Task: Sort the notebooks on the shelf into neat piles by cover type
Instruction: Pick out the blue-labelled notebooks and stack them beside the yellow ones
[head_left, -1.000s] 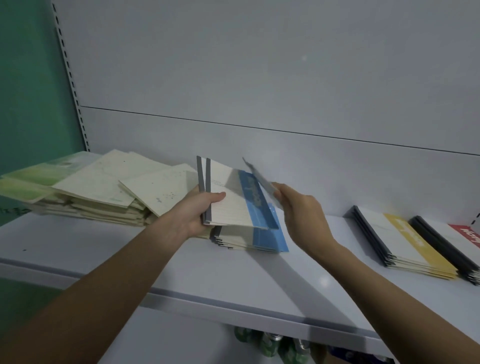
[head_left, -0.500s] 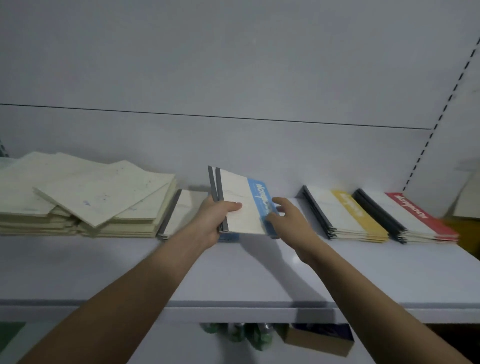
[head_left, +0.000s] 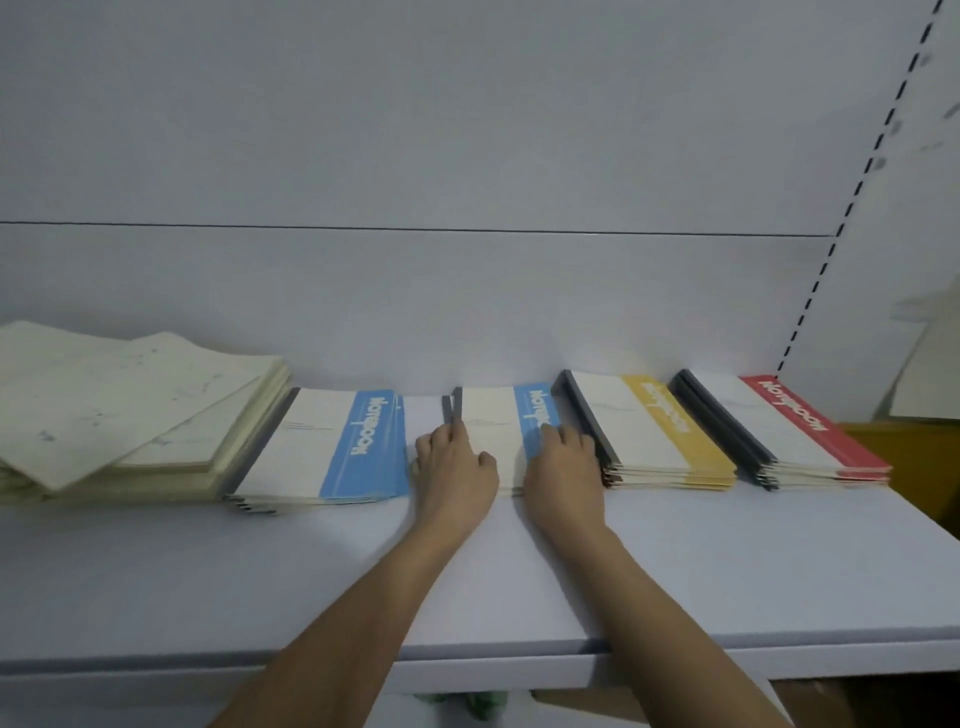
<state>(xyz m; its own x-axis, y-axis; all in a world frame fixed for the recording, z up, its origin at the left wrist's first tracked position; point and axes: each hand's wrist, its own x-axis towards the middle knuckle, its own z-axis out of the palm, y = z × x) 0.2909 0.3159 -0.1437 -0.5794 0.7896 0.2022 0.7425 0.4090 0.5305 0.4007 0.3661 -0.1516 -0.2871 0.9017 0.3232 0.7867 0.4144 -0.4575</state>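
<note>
Far left on the white shelf: a loose, skewed heap of pale cream notebooks, top covers fanned at differing angles. Just beside it, touching its right edge: a stack of white notebooks with blue band and dark grey spine, "Notebook" printed along the band, lower copies sticking out slightly at the front corner. Next, across a narrow strip of bare shelf: a small pile of the same blue-banded white notebooks, 2 grey spines visible at its left edge, lying flat. Left hand resting on this pile's left side, fingers reaching onto the spine edge, thumb spread right; fingers lightly bent, pressing rather than clamped. Right hand laid on the blue band at the pile's right side, fingers forward and flat. Both hands apart, 1 on each side of the pile. Close against the right hand: a tidy stack of yellow-banded white notebooks. Further right, a gap apart: a tidy stack of red-banded white notebooks. Behind everything: a plain white back panel.
</note>
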